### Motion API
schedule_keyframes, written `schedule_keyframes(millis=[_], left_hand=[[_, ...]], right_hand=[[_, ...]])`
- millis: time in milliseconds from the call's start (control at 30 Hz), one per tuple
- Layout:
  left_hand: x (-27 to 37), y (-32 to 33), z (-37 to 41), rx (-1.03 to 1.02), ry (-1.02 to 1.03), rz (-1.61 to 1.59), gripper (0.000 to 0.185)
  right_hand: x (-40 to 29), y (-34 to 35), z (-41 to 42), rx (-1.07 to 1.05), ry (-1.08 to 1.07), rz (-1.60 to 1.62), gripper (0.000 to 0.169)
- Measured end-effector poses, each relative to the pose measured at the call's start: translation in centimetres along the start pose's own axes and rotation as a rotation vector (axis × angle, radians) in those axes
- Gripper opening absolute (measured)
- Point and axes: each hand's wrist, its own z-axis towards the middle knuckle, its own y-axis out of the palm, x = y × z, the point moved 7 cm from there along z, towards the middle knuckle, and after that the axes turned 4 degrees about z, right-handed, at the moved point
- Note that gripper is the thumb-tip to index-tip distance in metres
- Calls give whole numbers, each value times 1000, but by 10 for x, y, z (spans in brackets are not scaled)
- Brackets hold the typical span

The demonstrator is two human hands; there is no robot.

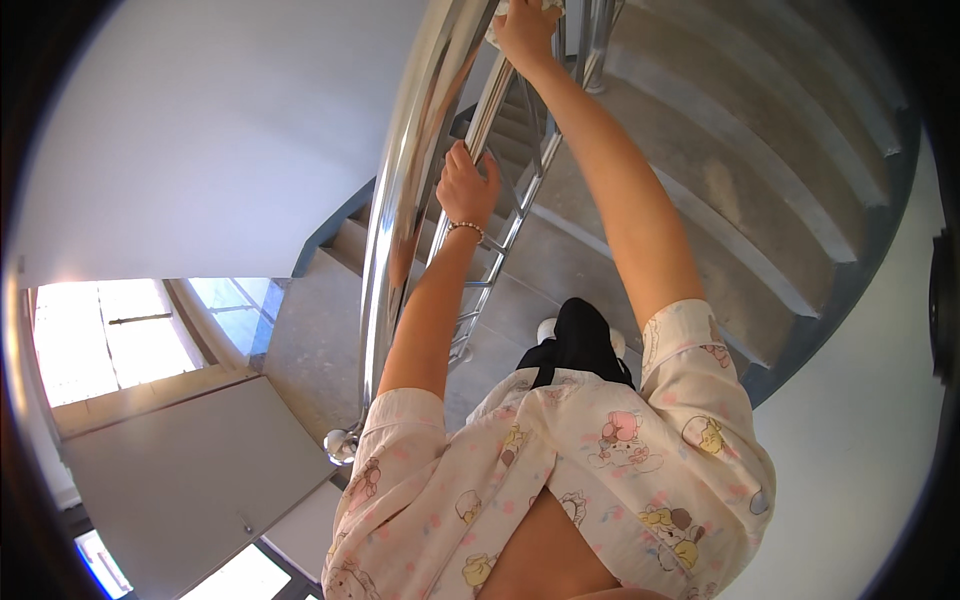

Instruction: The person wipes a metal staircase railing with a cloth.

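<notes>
My right hand (pixel 527 34) is at the top edge of the view, pressing a pale patterned cloth (pixel 493 34) around the metal railing. Parts of the cloth are hidden under my fingers. Lower down, my left hand (pixel 466 184) grips a slim metal rail (pixel 491 97), its thumb on the right side and a beaded bracelet (pixel 466 226) at the wrist. To the left of both hands runs a thick, shiny metal handrail (pixel 386 195). Thin metal bars (pixel 517 202) fill the frame of the railing below.
Curved concrete steps (pixel 720 187) rise on the right, edged by a dark skirting band (pixel 847 270). More steps (pixel 514 124) show through the railing. A round metal end cap (pixel 341 444), a bright window (pixel 105 337) and a grey panel (pixel 195 472) are at lower left.
</notes>
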Motion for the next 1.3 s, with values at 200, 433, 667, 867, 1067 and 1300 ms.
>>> schedule_keyframes(millis=[200, 433, 667, 867, 1067, 1300], left_hand=[[1, 2, 3, -22, -21, -36, 43], [-3, 2, -3, 20, 43, -34, 58], [-18, -21, -16, 40, 41, -281, 61], [-80, -35, -91, -11, -81, 11, 29], [-91, -24, -116, 1, -236, 106, 20], [-86, -26, -117, 121, -143, 135, 19]], right_hand=[[-14, 6, -54, 76, 26, 41, 51], [-59, 3, -133, 27, 26, 169, 55], [-61, -3, -145, -36, -61, 245, 52], [-62, -18, -116, -137, -26, 8, 50], [-65, -13, -138, 104, -43, 77, 45], [-89, -6, -216, 19, -79, 326, 43]])
